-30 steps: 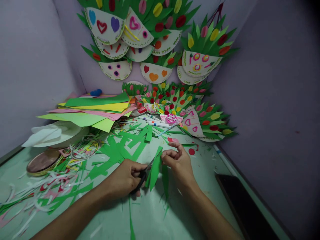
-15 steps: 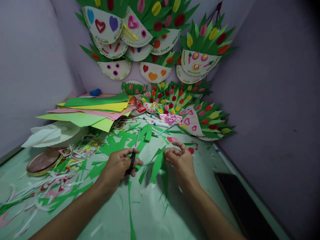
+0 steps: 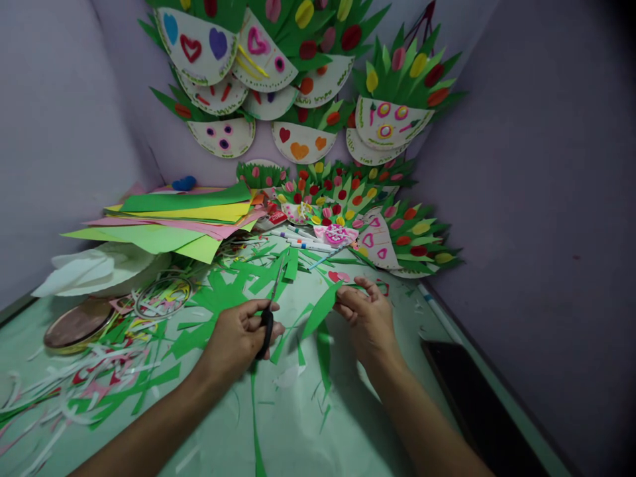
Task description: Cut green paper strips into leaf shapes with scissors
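Observation:
In the head view my left hand is closed round the black handles of a pair of scissors, whose blades point up and away over the table. Between the thumb and fingers of my right hand is a pointed green paper leaf, its tip hanging toward the lower left. The scissors and the leaf are apart. Below my right hand another green paper piece lies on the table, along with thin green offcuts.
Green scraps and coloured paper strips cover the left side, near a round lid. Stacked coloured paper and markers lie farther back. A dark phone-like slab rests at right. Decorated paper-plate crafts hang behind.
My left hand has drawn the scissors away from the leaf to the left, and their blades now point upward. My right hand has moved slightly right and up, tilting the leaf.

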A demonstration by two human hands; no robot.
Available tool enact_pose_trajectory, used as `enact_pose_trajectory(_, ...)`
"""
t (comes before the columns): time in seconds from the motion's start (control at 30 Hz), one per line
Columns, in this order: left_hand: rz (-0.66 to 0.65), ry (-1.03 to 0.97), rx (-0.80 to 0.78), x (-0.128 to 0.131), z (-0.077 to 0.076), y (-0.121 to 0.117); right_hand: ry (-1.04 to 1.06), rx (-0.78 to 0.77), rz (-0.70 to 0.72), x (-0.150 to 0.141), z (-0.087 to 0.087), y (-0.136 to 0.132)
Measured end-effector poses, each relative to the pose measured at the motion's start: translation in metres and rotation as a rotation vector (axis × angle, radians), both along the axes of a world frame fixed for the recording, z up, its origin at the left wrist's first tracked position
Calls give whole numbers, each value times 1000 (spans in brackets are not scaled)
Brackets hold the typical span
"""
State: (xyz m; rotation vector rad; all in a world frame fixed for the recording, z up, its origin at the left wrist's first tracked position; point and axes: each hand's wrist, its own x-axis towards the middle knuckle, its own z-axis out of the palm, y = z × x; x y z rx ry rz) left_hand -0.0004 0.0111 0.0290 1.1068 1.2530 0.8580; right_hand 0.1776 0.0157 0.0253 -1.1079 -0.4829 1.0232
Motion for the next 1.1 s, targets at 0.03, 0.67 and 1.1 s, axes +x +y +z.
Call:
enact_pose_trajectory(0.03,-31,14,-1,1,0,-2,3,3,-1,-1,0,0)
enact_pose_trajectory(0.67,195,-5,131,-14,22,5,-335,-271,310,30,9,5)
enact_pose_trajectory(1.1,348,-116,348,-33,33,13,-1393,-158,636,-68,-3,7)
